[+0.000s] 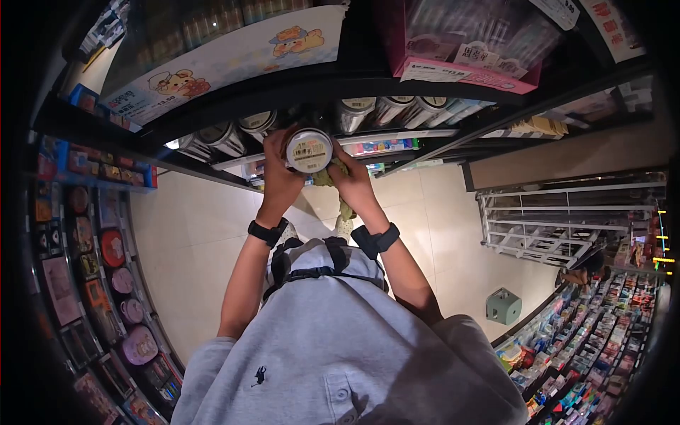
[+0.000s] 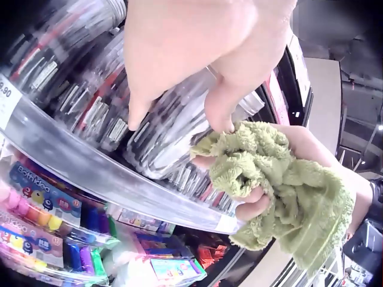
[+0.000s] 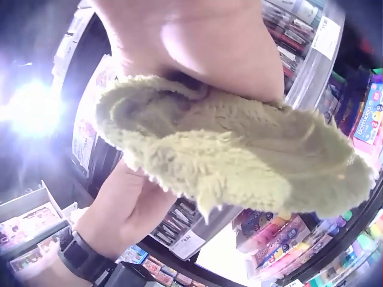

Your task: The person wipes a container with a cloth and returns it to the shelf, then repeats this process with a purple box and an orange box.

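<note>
My left hand (image 1: 278,177) grips a clear plastic jar (image 2: 170,128) with a white, labelled lid (image 1: 309,150); thumb and fingers straddle its side in the left wrist view. Thin, dark and pale sticks, perhaps pens, show through its wall. On the jar's other side, my right hand (image 1: 356,188) grasps a crumpled green fluffy cloth (image 2: 269,179), some fingers hidden in its folds. The cloth lies close against the jar and hangs below the hand. In the right wrist view the cloth (image 3: 233,155) covers most of the work.
More filled jars (image 1: 354,113) line the shelf behind. Over it jut a cartoon-printed display box (image 1: 234,57) and a pink box (image 1: 467,74). Colourful packs (image 2: 42,197) sit on the tier below. Goods racks (image 1: 106,283) flank the left; a white rack (image 1: 552,219) and green stool (image 1: 503,306) stand right.
</note>
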The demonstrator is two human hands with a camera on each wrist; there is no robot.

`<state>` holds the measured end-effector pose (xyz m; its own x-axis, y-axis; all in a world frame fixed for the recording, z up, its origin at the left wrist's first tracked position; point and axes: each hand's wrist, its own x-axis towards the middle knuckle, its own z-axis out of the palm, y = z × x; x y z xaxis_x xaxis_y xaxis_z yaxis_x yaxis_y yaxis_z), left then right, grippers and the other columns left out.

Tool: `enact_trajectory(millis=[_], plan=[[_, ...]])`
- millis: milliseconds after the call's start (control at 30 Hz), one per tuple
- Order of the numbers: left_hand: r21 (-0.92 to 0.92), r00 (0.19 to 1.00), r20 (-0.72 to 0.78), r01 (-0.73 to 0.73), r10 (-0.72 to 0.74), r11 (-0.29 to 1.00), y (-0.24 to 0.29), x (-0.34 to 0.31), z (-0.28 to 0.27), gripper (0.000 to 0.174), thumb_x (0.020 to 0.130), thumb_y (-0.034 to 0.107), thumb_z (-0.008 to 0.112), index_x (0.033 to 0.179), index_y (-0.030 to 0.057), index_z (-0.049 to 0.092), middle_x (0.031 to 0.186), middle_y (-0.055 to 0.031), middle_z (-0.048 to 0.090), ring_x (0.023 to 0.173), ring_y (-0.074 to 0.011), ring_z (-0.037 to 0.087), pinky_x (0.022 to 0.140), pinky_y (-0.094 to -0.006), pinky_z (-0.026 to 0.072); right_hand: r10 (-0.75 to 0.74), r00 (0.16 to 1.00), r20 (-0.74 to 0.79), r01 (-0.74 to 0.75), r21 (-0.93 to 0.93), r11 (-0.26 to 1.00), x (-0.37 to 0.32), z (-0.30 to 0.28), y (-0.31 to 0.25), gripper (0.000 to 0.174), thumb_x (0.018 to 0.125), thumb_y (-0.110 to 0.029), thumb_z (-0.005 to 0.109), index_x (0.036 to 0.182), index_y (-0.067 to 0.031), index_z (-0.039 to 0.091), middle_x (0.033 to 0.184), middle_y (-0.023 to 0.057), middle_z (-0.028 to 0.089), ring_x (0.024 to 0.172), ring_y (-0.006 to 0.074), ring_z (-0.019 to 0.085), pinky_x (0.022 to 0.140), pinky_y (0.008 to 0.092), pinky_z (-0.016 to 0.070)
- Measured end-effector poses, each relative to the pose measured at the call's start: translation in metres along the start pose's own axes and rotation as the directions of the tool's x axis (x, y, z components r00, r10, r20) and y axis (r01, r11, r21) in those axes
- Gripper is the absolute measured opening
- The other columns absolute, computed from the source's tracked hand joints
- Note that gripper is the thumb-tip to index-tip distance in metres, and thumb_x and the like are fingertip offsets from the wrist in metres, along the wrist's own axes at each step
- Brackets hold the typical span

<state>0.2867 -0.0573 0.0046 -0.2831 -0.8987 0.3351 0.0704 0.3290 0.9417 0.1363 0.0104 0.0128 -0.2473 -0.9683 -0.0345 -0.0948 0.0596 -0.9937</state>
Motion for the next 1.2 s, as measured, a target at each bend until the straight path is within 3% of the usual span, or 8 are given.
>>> enact_trajectory(millis=[67, 267, 467, 800, 867, 1000, 1067, 1200], plan=[[-0.089, 0.978, -0.079, 0.183, -0.190, 0.979, -0.006, -0.001, 0.005, 0.079, 0.070, -0.016, 0.070, 0.139, -0.0005, 0.033, 0.138, -0.0134, 0.046, 0.129, -0.0230, 0.047, 0.110, -0.0346, 0.0386, 0.020, 0.999, 0.026, -0.019, -0.037, 0.999, 0.008, -0.004, -0.002, 0.057, 0.088, -0.008, 0.056, 0.144, -0.0016, 0.045, 0.108, 0.0183, 0.069, 0.094, 0.0105, 0.060, 0.084, 0.0245, 0.0470], [-0.061, 0.979, -0.086, 0.179, -0.184, 0.982, 0.000, 0.009, 0.023, 0.067, 0.085, -0.005, 0.066, 0.142, -0.0024, 0.030, 0.139, -0.0166, 0.044, 0.129, -0.0227, 0.047, 0.108, -0.0348, 0.0399, -0.037, 0.998, 0.041, 0.037, 0.010, 0.999, 0.030, -0.003, 0.005, 0.054, 0.090, -0.013, 0.055, 0.142, -0.0009, 0.047, 0.129, 0.0256, 0.061, 0.122, 0.0250, 0.059, 0.099, 0.0302, 0.0443], [-0.037, 0.981, -0.180, 0.061, -0.067, 0.997, -0.012, 0.012, 0.032, 0.064, 0.094, 0.002, 0.060, 0.147, 0.0020, 0.024, 0.142, -0.0136, 0.045, 0.134, -0.0217, 0.042, 0.113, -0.0356, 0.0305, -0.071, 0.997, 0.020, 0.072, -0.047, 0.996, 0.039, 0.001, 0.000, 0.054, 0.090, -0.014, 0.055, 0.141, -0.0007, 0.048, 0.127, 0.0243, 0.062, 0.118, 0.0245, 0.061, 0.098, 0.0292, 0.0446], [-0.037, 0.979, -0.121, 0.162, -0.165, 0.986, -0.006, 0.011, 0.028, 0.063, 0.095, 0.005, 0.060, 0.145, -0.0026, 0.022, 0.151, -0.0213, 0.033, 0.142, -0.0237, 0.033, 0.115, -0.0366, 0.0270, -0.091, 0.996, 0.005, 0.092, -0.030, 0.995, 0.041, 0.004, 0.003, 0.054, 0.088, -0.014, 0.055, 0.140, -0.0001, 0.049, 0.109, 0.0232, 0.069, 0.098, 0.0177, 0.066, 0.088, 0.0294, 0.0485], [0.116, 0.905, -0.192, 0.406, -0.380, 0.907, 0.005, -0.001, 0.026, 0.064, 0.095, 0.007, 0.061, 0.145, -0.0036, 0.023, 0.138, -0.0240, 0.049, 0.129, -0.0241, 0.050, 0.106, -0.0359, 0.0407, -0.021, 0.999, 0.037, 0.022, -0.038, 0.999, 0.027, -0.003, -0.009, 0.051, 0.088, -0.011, 0.055, 0.138, -0.0006, 0.051, 0.109, 0.0222, 0.069, 0.095, 0.0171, 0.065, 0.086, 0.0291, 0.0492], [0.279, 0.937, -0.042, 0.344, -0.346, 0.897, 0.028, -0.008, 0.022, 0.065, 0.093, 0.008, 0.063, 0.145, -0.0028, 0.026, 0.116, -0.0210, 0.064, 0.103, -0.0240, 0.067, 0.087, -0.0339, 0.0530, -0.007, 1.000, 0.015, 0.007, 0.039, 0.999, 0.006, -0.031, 0.005, 0.046, 0.088, -0.008, 0.054, 0.134, -0.0009, 0.056, 0.105, 0.0164, 0.071, 0.089, 0.0152, 0.064, 0.083, 0.0279, 0.0499], [0.452, 0.984, 0.045, 0.133, -0.172, 0.882, 0.049, 0.005, 0.038, 0.062, 0.092, 0.007, 0.063, 0.145, 0.0014, 0.031, 0.098, -0.0164, 0.069, 0.081, -0.0230, 0.071, 0.072, -0.0314, 0.0556, 0.138, 0.990, 0.006, -0.137, 0.170, 0.976, -0.001, -0.047, -0.003, 0.041, 0.089, -0.006, 0.053, 0.129, 0.0002, 0.060, 0.101, 0.0106, 0.070, 0.087, 0.0119, 0.063, 0.079, 0.0262, 0.0500], [0.452, 0.966, 0.068, 0.194, -0.250, 0.870, 0.068, 0.028, 0.067, 0.060, 0.089, 0.015, 0.066, 0.144, 0.0144, 0.041, 0.094, -0.0168, 0.068, 0.081, -0.0319, 0.070, 0.067, -0.0385, 0.0551, 0.160, 0.985, -0.061, -0.151, 0.140, 0.979, 0.005, -0.069, -0.011, 0.038, 0.089, -0.005, 0.052, 0.125, 0.0020, 0.061, 0.096, 0.0073, 0.069, 0.083, 0.0093, 0.061, 0.075, 0.0246, 0.0492]])
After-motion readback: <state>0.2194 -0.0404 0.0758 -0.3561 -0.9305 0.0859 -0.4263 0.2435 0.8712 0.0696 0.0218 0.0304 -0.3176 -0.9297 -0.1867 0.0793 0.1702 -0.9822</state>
